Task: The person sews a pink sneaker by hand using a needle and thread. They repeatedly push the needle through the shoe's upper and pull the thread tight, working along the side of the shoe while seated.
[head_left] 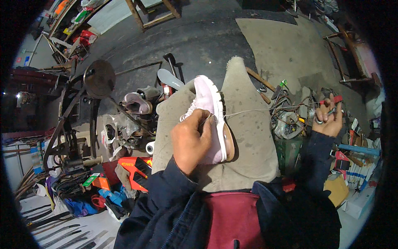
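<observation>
A pale pink sneaker (215, 141) with a white sole edge lies on its side across my lap, toe pointing away. On its upper rests my left hand (190, 139), thumb and forefinger pinched on a thin pale thread beside the sole. From there the thread (257, 109) runs taut to the right. Far out at the right, palm turned up, my right hand (329, 118) is curled around a small metal tool (332, 111) and draws the thread's other end. The tool's exact kind is partly hidden by the fingers.
A grey-beige cloth (253, 145) covers my lap. Left of it stand a second pink shoe (137, 103), a grey insole (169, 79) and a black iron machine with a round wheel (99, 79). A hammer (260, 79) and tangled wires and tools (288, 120) lie at the right.
</observation>
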`<move>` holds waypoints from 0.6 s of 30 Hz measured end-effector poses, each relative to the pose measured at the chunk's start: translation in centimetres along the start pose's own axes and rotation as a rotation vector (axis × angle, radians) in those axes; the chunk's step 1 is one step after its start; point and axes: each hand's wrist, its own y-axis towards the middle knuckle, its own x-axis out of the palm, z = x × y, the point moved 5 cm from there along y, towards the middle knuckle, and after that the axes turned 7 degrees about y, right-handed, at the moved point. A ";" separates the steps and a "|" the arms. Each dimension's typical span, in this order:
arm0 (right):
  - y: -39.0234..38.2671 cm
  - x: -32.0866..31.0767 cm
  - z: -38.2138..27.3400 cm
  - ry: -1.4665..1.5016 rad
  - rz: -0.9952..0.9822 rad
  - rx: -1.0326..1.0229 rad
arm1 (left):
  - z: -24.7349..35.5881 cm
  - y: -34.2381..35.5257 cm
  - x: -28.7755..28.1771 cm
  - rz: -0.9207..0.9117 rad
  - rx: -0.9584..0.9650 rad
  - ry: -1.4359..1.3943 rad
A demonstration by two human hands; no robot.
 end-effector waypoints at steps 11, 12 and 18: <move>-14.9 8.8 14.2 -1.423 -1.148 0.055 | 0.1 0.6 0.2 -0.011 0.052 0.097; -14.5 8.7 13.9 -1.489 -1.165 0.062 | 0.2 0.6 0.2 0.006 0.058 0.098; -13.7 7.9 12.0 -0.971 -0.997 0.129 | 0.0 1.2 0.9 0.019 0.003 0.085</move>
